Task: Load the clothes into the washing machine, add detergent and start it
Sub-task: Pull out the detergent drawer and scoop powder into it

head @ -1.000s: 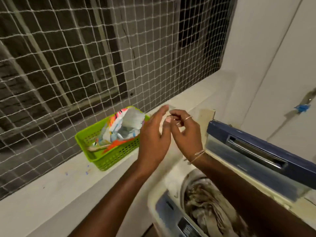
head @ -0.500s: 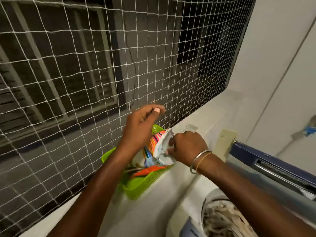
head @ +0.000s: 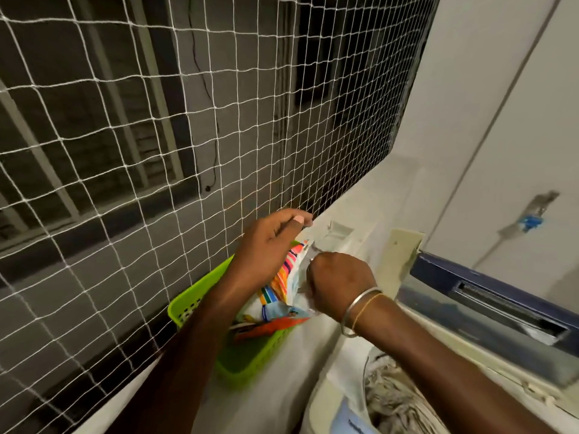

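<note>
A person's right hand [head: 340, 280], two thin bangles [head: 360, 310] on the wrist, is curled into a fist around the white upper edge of a brightly striped detergent packet [head: 282, 285] that stands in a lime-green plastic basket [head: 188, 305]. The grip looks meant to steady the packet and hold its mouth open for the detergent step of a laundry load. The left hand [head: 269, 242] arches over the basket's far end with thumb pressed against forefinger; whether it pinches a corner of the packet or something small cannot be told. The packet leans towards the right side of the basket, apparently propped there so it stays upright and within reach of the machine. Just right of the basket and lower down is the top-loading washing machine [head: 341, 418], its dark blue lid [head: 438, 274] raised so the tub is open, with pale crumpled clothes [head: 394, 399] already lying inside. By that evidence the loading seems done, with detergent and the start yet to come. The basket sits on a pale, dusty ledge [head: 275, 389] that runs away beyond it towards a corner. Directly behind the basket, white safety netting [head: 188, 120] stretches across the opening, with a grey wall and a barred window [head: 94, 120] dim beyond it. Well to the right of the basket, past the lid, stands a pale door or panel [head: 501, 120] with a metal latch [head: 537, 211] carrying a scrap of blue.
</note>
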`<state>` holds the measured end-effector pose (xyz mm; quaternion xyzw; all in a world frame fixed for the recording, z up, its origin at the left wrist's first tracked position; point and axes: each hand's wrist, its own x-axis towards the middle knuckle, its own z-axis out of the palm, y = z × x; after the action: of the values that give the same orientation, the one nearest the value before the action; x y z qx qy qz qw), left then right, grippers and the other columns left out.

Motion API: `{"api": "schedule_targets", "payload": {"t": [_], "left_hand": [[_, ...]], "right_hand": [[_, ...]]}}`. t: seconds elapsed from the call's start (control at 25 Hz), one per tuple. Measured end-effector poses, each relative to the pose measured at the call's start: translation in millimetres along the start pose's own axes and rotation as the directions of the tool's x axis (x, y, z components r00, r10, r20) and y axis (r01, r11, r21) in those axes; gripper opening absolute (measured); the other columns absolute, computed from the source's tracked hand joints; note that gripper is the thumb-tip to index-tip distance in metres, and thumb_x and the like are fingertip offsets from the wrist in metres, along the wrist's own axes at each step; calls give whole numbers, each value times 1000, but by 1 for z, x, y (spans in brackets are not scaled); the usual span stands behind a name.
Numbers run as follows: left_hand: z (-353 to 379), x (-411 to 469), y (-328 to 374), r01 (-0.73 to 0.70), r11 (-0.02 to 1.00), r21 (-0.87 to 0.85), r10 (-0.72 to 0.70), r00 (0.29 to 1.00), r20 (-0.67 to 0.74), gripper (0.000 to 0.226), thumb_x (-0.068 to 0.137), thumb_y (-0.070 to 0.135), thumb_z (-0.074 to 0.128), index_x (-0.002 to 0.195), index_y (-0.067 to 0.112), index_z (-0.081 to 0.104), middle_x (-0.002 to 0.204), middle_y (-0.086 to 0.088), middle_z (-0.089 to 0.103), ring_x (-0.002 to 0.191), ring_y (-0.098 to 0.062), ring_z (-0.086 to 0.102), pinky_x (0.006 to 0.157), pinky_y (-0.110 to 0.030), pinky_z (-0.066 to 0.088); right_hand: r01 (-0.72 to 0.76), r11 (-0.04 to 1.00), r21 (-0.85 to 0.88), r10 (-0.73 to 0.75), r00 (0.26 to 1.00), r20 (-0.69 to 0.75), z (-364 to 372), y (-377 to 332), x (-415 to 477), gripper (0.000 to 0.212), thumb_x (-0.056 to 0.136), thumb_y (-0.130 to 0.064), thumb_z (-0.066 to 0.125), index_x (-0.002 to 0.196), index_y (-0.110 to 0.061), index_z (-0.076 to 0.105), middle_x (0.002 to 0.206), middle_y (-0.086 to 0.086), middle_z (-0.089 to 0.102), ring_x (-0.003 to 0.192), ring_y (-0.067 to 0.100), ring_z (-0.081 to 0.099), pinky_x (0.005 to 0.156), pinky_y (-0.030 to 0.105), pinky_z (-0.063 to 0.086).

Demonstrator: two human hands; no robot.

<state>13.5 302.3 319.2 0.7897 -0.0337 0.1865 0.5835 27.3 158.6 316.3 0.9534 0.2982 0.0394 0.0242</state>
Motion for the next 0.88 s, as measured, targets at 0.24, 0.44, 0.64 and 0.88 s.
{"api": "schedule_targets", "payload": {"t": [0.24,0.44,0.64,0.88], "left_hand": [[9,-3,-4,54,998,22,-54,998,-10,26,103,23,46,112,20,70,108,6,74,105,-11,68,99,-42,52],[9,-10,1,143,988,-52,-148,984,-104,27,103,14,45,111,9,70,103,-3,76,100,-17,71,93,-32,53],[3,-17,2,186,978,-94,-195,976,-100,27,103,12,44,111,6,69,101,-8,76,99,-25,71,93,-34,54],[-8,-19,9,145,987,-72,-148,988,-37,28,103,13,43,112,9,69,102,-4,76,96,-19,72,87,-28,56]], "right_hand": [[106,974,199,-70,981,-179,12,10,-1,15,78,-21,65,93,-19,67,92,2,69,86,26,67,70,32,53],[278,954,113,-178,826,-535,20,18,4,8,73,-21,59,65,-23,59,62,0,61,64,25,57,62,29,26],[265,964,22,-217,832,-510,28,23,-2,24,77,-10,44,79,-20,66,71,2,64,70,27,55,61,34,36],[235,949,208,-138,908,-395,33,12,-13,23,64,-10,50,72,-25,65,65,-4,62,68,23,57,60,29,42]]}}
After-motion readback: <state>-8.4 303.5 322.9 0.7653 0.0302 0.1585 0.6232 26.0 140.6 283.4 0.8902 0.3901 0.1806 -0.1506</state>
